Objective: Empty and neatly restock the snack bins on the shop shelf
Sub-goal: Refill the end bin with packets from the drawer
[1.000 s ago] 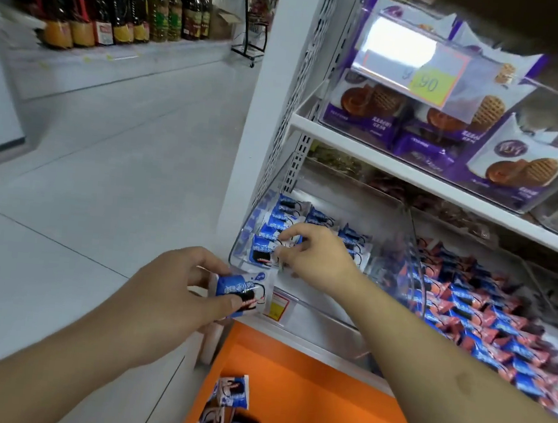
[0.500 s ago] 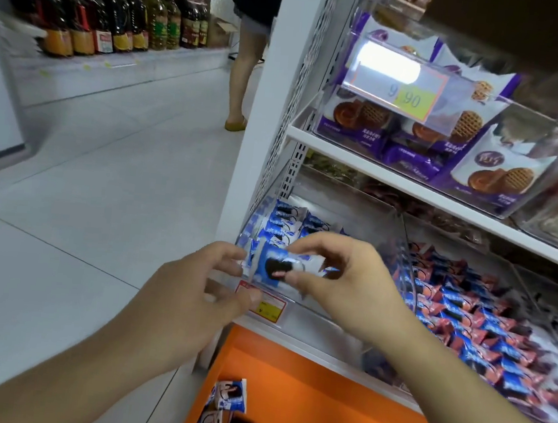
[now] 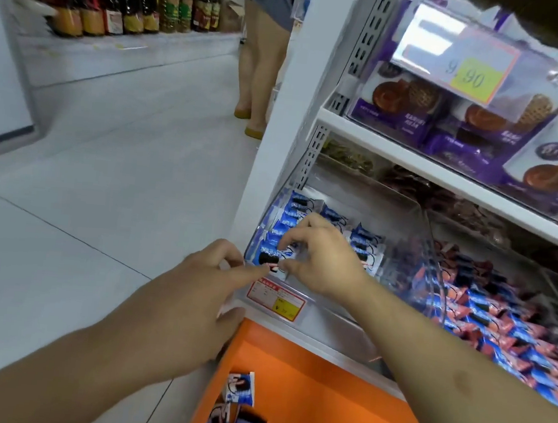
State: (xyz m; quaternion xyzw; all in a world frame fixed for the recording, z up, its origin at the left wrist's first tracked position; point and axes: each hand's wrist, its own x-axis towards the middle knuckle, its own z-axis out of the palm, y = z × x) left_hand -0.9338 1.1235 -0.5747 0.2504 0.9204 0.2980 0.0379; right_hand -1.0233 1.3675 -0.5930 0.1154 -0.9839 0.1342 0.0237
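The right hand [image 3: 321, 256] pinches a blue snack packet [image 3: 271, 258] at the front left corner of the clear bin [image 3: 433, 260], where more packets already lie in rows. The left hand [image 3: 201, 292], just outside that corner, touches the packet with a fingertip (holding nothing itself). Pushed crooked, the packet could upset the rows or slip over the bin's rim toward the orange surface [image 3: 337, 404] below.

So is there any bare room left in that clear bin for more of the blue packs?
Yes: the clear bin is bare along its back and right side, between the blue packs and the divider wall. Its front left corner is crowded, where both hands work. The orange ledge below is mostly bare right of the loose packs.
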